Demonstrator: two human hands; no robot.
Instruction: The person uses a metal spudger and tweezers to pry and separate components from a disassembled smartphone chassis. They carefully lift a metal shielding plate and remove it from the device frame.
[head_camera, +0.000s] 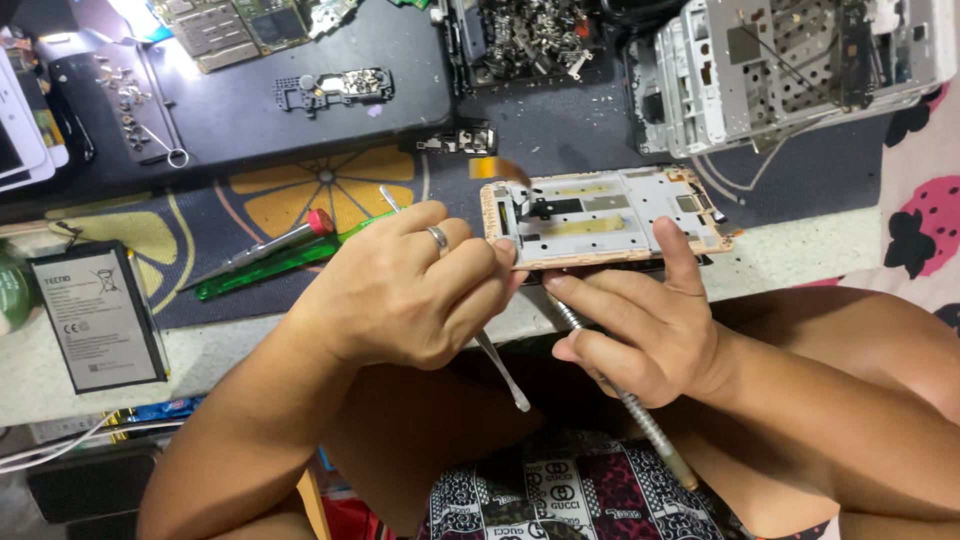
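Working at the near edge of a counter (800, 262), a person steadies an opened phone frame (605, 215), its bare metal inner plate facing up, over a dark mat printed with orange slices (330, 185). The left hand (410, 290), a ring on one finger, is curled closed around a thin metal spudger (500, 370) whose flat tip points down toward the lap, its fingertips pressed on the frame's left end. The right hand (640, 330) is partly closed, thumb raised against the frame's lower edge and fingers wrapped on a knurled metal tool (630, 400) that runs under the frame's front edge.

Judging from this grip, the frame overhangs the counter's edge and could slip off into the lap if either hand eases. A tool driven too hard beneath the edge might bend the thin plate or nick the orange ribbon cable (497, 167) at its top left corner.

Nearby lie a loose phone battery (97, 315), a green-handled screwdriver (265, 262), small screws (125, 105) and a stack of stripped phone frames (790, 70).
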